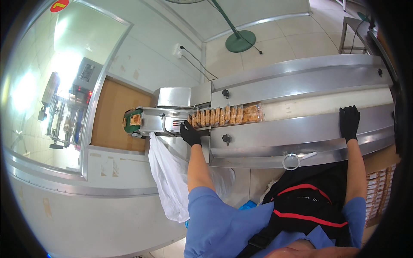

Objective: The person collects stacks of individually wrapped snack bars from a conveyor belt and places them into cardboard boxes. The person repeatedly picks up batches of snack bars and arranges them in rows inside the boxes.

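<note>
My left hand (pixel 189 133), in a black glove, reaches to the left end of a row of small clear-wrapped snack packets (pixel 215 116). Its fingers look stretched out against the endmost packets; the fingertips are partly hidden. Most packets stand on edge, close together, in the metal channel, while the rightmost one (pixel 252 113) lies flatter. Far to the right, my right hand (pixel 349 122), also black-gloved, lies with fingers extended on the channel's sloping metal side (pixel 301 127), holding nothing. One more packet (pixel 136 119) sits on the green belt end (pixel 127 122) at the left.
A pale belt (pixel 318 103) runs right between metal sides with black knobs (pixel 226 138). A white round-framed tool with a handle (pixel 291 161) lies on the near ledge. White plastic sheeting (pixel 167 176) hangs below my left arm. Stacked packets (pixel 378 193) stand lower right; a green stand (pixel 240 41) is behind.
</note>
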The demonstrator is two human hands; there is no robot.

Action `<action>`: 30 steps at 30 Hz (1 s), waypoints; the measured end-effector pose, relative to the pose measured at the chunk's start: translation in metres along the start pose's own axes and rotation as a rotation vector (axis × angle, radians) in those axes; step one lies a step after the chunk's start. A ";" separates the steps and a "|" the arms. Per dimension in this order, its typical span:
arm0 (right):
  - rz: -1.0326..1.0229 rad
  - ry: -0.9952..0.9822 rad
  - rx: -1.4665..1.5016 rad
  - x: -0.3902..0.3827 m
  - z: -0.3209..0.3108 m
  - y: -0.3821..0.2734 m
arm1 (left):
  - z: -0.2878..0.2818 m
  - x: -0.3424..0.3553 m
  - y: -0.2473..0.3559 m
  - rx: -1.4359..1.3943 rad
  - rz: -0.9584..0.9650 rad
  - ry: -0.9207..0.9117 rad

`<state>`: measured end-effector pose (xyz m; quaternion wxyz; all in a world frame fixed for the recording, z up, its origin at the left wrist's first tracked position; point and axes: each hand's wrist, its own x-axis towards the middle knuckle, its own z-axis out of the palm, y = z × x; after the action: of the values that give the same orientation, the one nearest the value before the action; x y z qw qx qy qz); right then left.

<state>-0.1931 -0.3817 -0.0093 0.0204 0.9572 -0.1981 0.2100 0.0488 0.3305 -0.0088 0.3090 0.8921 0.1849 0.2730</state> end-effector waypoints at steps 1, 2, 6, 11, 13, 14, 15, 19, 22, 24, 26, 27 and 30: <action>0.025 -0.069 -0.019 0.001 0.000 0.000 | 0.002 0.009 -0.007 -0.082 0.032 -0.125; -0.013 -0.035 -0.030 -0.001 0.005 0.005 | 0.006 0.018 -0.009 -0.070 0.022 -0.196; 0.045 -0.051 -0.018 -0.004 0.017 0.009 | 0.020 0.043 0.009 0.416 0.078 -0.479; -0.004 -0.214 0.074 0.004 0.013 -0.018 | 0.045 -0.006 0.043 0.563 0.888 -0.413; -0.148 -0.372 0.067 0.012 0.016 -0.031 | 0.062 -0.056 0.076 0.241 0.772 -0.561; -0.195 -0.412 0.120 0.020 0.012 -0.039 | 0.069 -0.081 0.096 -0.055 0.671 -0.634; -0.177 -0.415 0.132 0.018 0.026 -0.035 | 0.074 -0.112 0.136 -0.173 0.563 -0.733; -0.112 -0.356 0.329 0.047 0.027 -0.047 | 0.082 -0.169 0.187 -0.378 0.550 -0.862; 0.391 -0.638 0.870 0.056 0.019 -0.042 | 0.081 -0.176 0.195 -0.367 0.593 -0.860; 0.089 -0.502 0.520 0.054 0.038 -0.040 | 0.090 -0.180 0.185 -0.347 0.696 -0.677; 0.369 -0.554 0.650 0.056 0.031 -0.059 | 0.080 -0.179 0.200 -0.390 0.753 -0.605; 0.247 -0.374 0.731 0.052 0.040 -0.062 | 0.074 -0.176 0.214 -0.483 0.756 -0.690; -0.016 -0.017 0.848 0.041 0.060 -0.084 | 0.084 -0.169 0.219 -0.513 0.613 -0.949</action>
<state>-0.1028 -0.3272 -0.0434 -0.3754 0.8840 -0.0868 0.2647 0.0026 0.0462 0.0159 0.4696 0.8260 -0.3089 -0.0411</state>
